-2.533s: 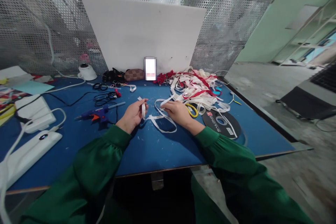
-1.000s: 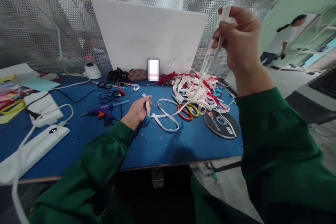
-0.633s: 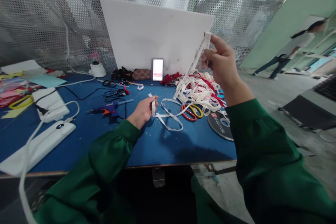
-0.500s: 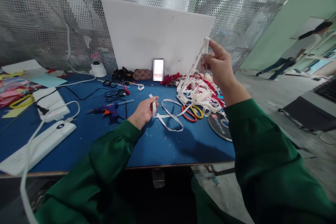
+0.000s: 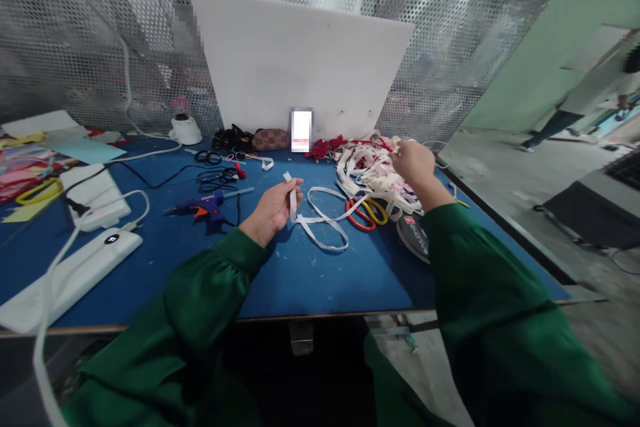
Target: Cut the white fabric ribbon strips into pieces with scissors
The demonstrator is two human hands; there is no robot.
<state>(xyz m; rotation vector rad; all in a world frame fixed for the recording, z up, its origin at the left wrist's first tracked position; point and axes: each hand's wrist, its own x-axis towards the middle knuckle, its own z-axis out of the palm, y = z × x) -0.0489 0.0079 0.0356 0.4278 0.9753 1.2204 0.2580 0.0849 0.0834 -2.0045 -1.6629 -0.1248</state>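
My left hand (image 5: 277,209) is closed in a pinch on a narrow white ribbon (image 5: 293,203), whose short end sticks up above the fingers. From there the ribbon trails in loose loops over the table towards a heap of white, pink and red ribbons (image 5: 367,167). My right hand (image 5: 415,163) is at the heap's right edge with its fingers curled in. Its fingertips are partly hidden among the strips, and what they hold cannot be made out. Scissors with red and yellow handles (image 5: 361,215) lie in front of the heap, touching the ribbon loops.
A dark ribbon spool (image 5: 411,240) lies beside my right sleeve. On the left are a blue glue gun (image 5: 207,209), a white power bank (image 5: 75,280) and cables. A lit phone (image 5: 301,130) leans against a white board (image 5: 305,60). Another person stands far right.
My right hand has come down from in front of the board to the ribbon heap; the printed white strip it held up is no longer stretched in the air. My left hand has barely moved.
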